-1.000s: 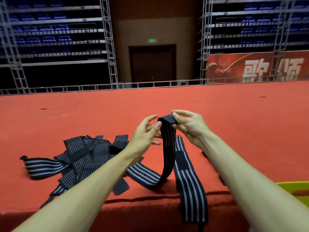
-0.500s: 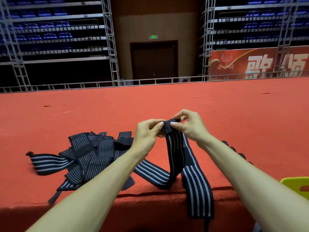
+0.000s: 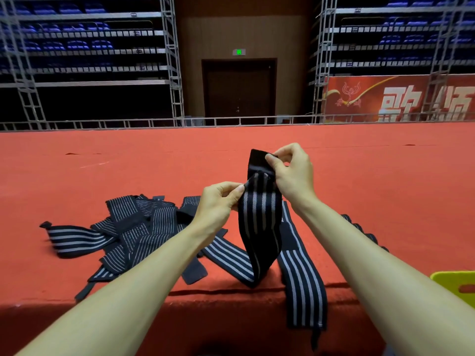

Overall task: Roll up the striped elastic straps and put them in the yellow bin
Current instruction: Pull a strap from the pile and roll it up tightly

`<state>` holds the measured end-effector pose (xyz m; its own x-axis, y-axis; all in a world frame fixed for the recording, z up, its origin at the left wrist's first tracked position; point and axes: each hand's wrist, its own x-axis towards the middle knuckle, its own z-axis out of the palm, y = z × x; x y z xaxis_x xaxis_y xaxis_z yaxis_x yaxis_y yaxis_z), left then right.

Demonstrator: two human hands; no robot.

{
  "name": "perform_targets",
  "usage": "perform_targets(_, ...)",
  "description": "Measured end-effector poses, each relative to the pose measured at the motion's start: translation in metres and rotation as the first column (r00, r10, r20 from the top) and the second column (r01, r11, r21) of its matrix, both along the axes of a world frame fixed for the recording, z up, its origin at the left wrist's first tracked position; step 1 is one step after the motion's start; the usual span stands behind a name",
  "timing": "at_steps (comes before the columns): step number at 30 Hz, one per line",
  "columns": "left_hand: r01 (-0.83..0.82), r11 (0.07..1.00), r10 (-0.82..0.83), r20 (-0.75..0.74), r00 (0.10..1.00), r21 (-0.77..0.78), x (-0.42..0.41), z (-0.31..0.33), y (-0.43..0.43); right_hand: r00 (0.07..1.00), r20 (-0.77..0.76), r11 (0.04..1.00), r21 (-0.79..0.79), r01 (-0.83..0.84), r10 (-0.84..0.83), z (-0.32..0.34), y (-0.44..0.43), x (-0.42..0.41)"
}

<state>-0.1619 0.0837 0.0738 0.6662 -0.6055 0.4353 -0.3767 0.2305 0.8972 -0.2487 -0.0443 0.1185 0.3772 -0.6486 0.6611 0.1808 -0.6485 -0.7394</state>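
I hold one black strap with grey stripes up above the red stage floor. My right hand pinches its plain black end at the top. My left hand pinches the striped part just below and to the left. The rest of this strap hangs down to the floor and trails left. A second strap lies beside it and droops over the stage's front edge. A pile of several more striped straps lies to the left. A corner of the yellow bin shows at the lower right.
The red carpeted stage stretches far ahead, with its front edge just below the straps. A metal railing, scaffolding with blue seats, a dark door and a red banner stand at the back.
My right hand has lifted the strap's black end higher, and my left hand has slid down onto the striped part. The strap now hangs taller between my hands.
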Motion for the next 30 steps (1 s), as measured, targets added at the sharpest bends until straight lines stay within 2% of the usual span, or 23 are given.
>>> perform_targets(2, 0.056, 0.998, -0.056, -0.014, 0.998, 0.021, -0.005, 0.003, -0.001, 0.999, 0.034, 0.998, 0.041, 0.04, -0.042, 0.004, 0.001, 0.003)
perform_targets(6, 0.146, 0.986, -0.145, -0.008, 0.989, 0.081, -0.014, 0.005, -0.005, 0.985, 0.156, 0.96, 0.277, 0.026, -0.071, 0.013, 0.001, 0.006)
perform_targets(10, -0.011, 1.0, 0.01, 0.043, 0.999, 0.016, -0.015, 0.016, -0.009, 0.986, 0.166, 0.915, 0.393, -0.09, 0.026, 0.013, 0.0, 0.005)
perform_targets(13, -0.127, 0.992, 0.127, 0.021, 0.992, -0.009, -0.012, 0.038, -0.014, 0.953, 0.176, 0.858, 0.419, -0.298, 0.245, 0.012, 0.002, -0.002)
perform_targets(15, -0.183, 0.983, 0.183, 0.016, 0.983, 0.0, -0.014, 0.053, -0.013, 0.92, 0.21, 0.827, 0.404, -0.391, 0.332, 0.012, 0.003, -0.006)
perform_targets(19, -0.156, 0.988, 0.155, 0.034, 0.987, 0.021, -0.025, 0.071, -0.009, 0.932, 0.309, 0.903, 0.316, -0.29, 0.191, 0.018, 0.007, -0.005)
perform_targets(23, -0.005, 0.999, 0.007, 0.053, 0.999, -0.038, -0.031, 0.063, -0.004, 0.908, 0.361, 0.874, 0.346, -0.342, 0.213, 0.034, 0.011, -0.003)
perform_targets(25, 0.071, 0.995, -0.081, 0.136, 0.987, 0.072, -0.024, 0.045, 0.0, 0.897, 0.394, 0.854, 0.377, -0.358, 0.202, 0.042, 0.01, -0.002)
perform_targets(28, 0.04, 0.947, -0.127, 0.256, 0.958, 0.319, -0.008, 0.013, 0.004, 0.869, 0.474, 0.777, 0.489, -0.396, 0.144, 0.047, 0.002, 0.004)
perform_targets(30, 0.021, 0.957, -0.089, 0.222, 0.971, 0.289, -0.003, 0.006, 0.005, 0.869, 0.486, 0.741, 0.55, -0.386, 0.092, 0.044, -0.006, 0.011)
